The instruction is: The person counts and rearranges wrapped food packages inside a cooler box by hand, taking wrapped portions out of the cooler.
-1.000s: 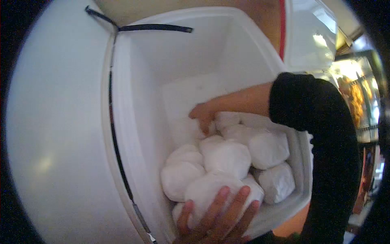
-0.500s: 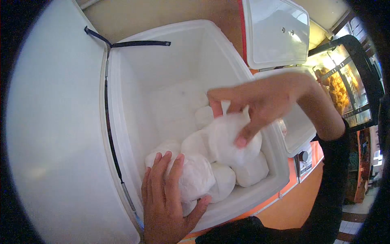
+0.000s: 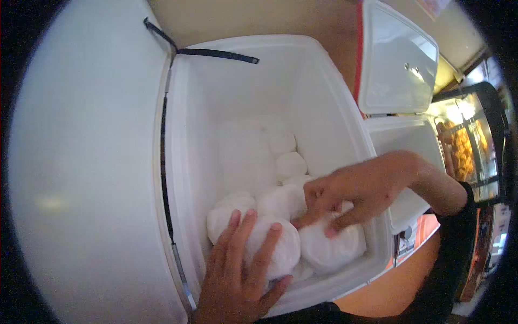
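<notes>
A large white cooler box [image 3: 237, 86] stands open in front of me, with several round white bundles inside, wrapped in what looks like thin plastic. My left hand [image 3: 237, 270] lies with spread fingers over a white bundle [image 3: 284, 249] at the near end. On the right, the bent fingers and thumb of my right hand [image 3: 367, 191] grip the top of another bundle [image 3: 335, 247], which rests low against the near right wall. Smaller-looking white bundles [image 3: 291, 164] sit farther back on the cooler floor. What is inside the wrapping is hidden.
The cooler's raised lid [image 3: 91, 162] fills the left side, with a black strap [image 3: 218, 53] at the hinge. A second, smaller cooler with an open lid [image 3: 396, 65] stands to the right. Beyond it is a lit glass display case [image 3: 467, 146] with golden-brown food.
My right hand has lowered its bundle from above the pile to the near right of the cooler. My left hand stays on its bundle. The view has shifted slightly.
</notes>
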Demonstrator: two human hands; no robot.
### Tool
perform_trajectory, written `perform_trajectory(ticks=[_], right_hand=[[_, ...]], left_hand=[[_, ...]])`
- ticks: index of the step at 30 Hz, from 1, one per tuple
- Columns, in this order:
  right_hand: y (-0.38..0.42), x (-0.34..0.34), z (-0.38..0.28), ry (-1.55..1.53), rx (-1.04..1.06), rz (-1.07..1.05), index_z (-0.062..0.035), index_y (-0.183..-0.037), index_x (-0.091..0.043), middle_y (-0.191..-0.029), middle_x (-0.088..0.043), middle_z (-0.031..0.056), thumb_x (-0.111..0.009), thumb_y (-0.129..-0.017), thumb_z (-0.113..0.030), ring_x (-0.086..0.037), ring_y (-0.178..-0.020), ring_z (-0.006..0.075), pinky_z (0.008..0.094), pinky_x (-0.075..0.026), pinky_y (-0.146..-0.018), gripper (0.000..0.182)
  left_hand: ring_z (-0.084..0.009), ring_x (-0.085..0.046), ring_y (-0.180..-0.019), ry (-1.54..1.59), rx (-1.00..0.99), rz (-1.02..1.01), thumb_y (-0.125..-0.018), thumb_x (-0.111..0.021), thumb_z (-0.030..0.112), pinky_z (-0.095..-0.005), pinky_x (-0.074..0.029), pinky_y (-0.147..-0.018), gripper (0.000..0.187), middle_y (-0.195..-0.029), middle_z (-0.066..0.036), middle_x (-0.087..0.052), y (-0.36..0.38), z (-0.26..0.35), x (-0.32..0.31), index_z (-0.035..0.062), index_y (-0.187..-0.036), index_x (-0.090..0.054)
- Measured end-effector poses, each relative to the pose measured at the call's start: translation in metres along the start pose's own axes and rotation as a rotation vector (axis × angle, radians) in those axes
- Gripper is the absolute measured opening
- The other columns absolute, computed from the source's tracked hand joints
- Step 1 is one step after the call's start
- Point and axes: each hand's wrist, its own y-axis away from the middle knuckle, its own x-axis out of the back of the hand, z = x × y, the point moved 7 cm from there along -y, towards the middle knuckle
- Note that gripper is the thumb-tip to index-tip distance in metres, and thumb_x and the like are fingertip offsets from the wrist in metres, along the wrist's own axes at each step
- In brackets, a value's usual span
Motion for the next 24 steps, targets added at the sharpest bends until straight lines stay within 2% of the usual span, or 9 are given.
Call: perform_trajectory(ticks=[3,5,9,14,15,16,18,20,24], right_hand=[[-0.004,0.015,-0.016,0.015,0.162,-0.015,-0.0065,-0.135,-0.054,-0.100,-0.058,0.0167,-0.062,-0.096,-0.030,-0.064,-0.085,0.0294,0.0401,-0.051,-0.077,0.047],[-0.004,0.034,-0.002,-0.050,-0.212,-0.081,-0.0030,-0.120,-0.059,-0.092,-0.067,0.0171,-0.062,-0.090,-0.031,-0.065,-0.081,0.0316,0.0411,-0.051,-0.073,0.041],[-0.048,0.082,0.058,0.107,-0.456,-0.135,-0.0057,-0.123,-0.057,-0.103,-0.069,0.0155,-0.060,-0.094,-0.028,-0.068,-0.091,0.0270,0.0390,-0.053,-0.082,0.037],[-0.141,0.096,0.207,0.322,-0.903,-0.258,-0.0104,-0.143,-0.045,-0.124,-0.063,0.0190,-0.066,-0.089,-0.038,-0.060,-0.117,0.0305,0.0451,-0.050,-0.094,0.064],[-0.158,0.085,0.254,0.307,-0.901,-0.243,-0.0104,-0.143,-0.045,-0.124,-0.063,0.0190,-0.066,-0.089,-0.038,-0.060,-0.117,0.0305,0.0451,-0.050,-0.094,0.064],[-0.174,0.069,0.301,0.416,-0.881,-0.347,-0.0087,-0.144,-0.045,-0.130,-0.059,0.0197,-0.071,-0.083,-0.043,-0.057,-0.121,0.0320,0.0464,-0.048,-0.097,0.074],[-0.179,0.064,0.308,0.520,-0.855,-0.452,-0.0069,-0.144,-0.045,-0.136,-0.056,0.0204,-0.076,-0.077,-0.049,-0.054,-0.125,0.0336,0.0478,-0.046,-0.100,0.085],[-0.175,0.064,0.302,0.399,-0.788,-0.440,-0.0050,-0.138,-0.051,-0.138,-0.055,0.0193,-0.080,-0.069,-0.048,-0.054,-0.125,0.0340,0.0480,-0.045,-0.101,0.086],[-0.148,0.067,0.283,0.222,-0.723,-0.401,-0.0020,-0.129,-0.061,-0.140,-0.054,0.0177,-0.087,-0.058,-0.048,-0.055,-0.125,0.0345,0.0484,-0.043,-0.102,0.089]], left_hand=[[-0.0425,-0.041,-0.134,0.043,0.035,-0.053,-0.091,-0.057,0.057,-0.0560,-0.033,-0.107,0.060,-0.144,-0.020,-0.044,0.000,-0.009,-0.010,0.0162,-0.134,-0.057],[-0.0447,-0.034,-0.138,0.054,-0.035,0.044,-0.091,-0.061,0.050,-0.0572,-0.031,-0.110,0.063,-0.148,-0.019,-0.039,0.003,-0.006,-0.006,0.0141,-0.141,-0.049],[-0.0445,-0.028,-0.142,0.060,0.025,-0.041,-0.093,-0.055,0.056,-0.0602,-0.024,-0.114,0.064,-0.154,-0.015,-0.032,0.005,-0.001,-0.007,0.0208,-0.146,-0.046],[-0.0353,-0.023,-0.146,-0.388,-0.443,0.173,-0.089,-0.052,0.063,-0.0558,-0.004,-0.118,0.062,-0.159,-0.007,-0.030,0.019,0.026,-0.018,0.0340,-0.144,-0.046],[-0.0334,-0.023,-0.147,-0.465,-0.538,0.226,-0.089,-0.053,0.064,-0.0547,-0.002,-0.119,0.062,-0.159,-0.006,-0.031,0.024,0.033,-0.017,0.0359,-0.144,-0.046],[-0.0305,-0.026,-0.146,-0.247,-0.406,0.057,-0.090,-0.053,0.062,-0.0541,0.001,-0.118,0.060,-0.156,-0.005,-0.035,0.022,0.033,-0.016,0.0357,-0.143,-0.046],[-0.0275,-0.028,-0.146,-0.034,-0.266,-0.117,-0.090,-0.054,0.060,-0.0535,0.004,-0.118,0.057,-0.154,-0.004,-0.040,0.018,0.030,-0.019,0.0355,-0.142,-0.047],[-0.0330,-0.038,-0.139,-0.194,-0.297,-0.127,-0.086,-0.060,0.063,-0.0612,-0.014,-0.114,0.059,-0.148,-0.010,-0.046,0.013,0.032,-0.019,0.0326,-0.136,-0.054],[-0.0309,-0.039,-0.137,-0.226,-0.273,-0.174,-0.086,-0.054,0.069,-0.0612,-0.009,-0.112,0.051,-0.148,-0.005,-0.047,0.014,0.030,-0.026,0.0450,-0.131,-0.057]])
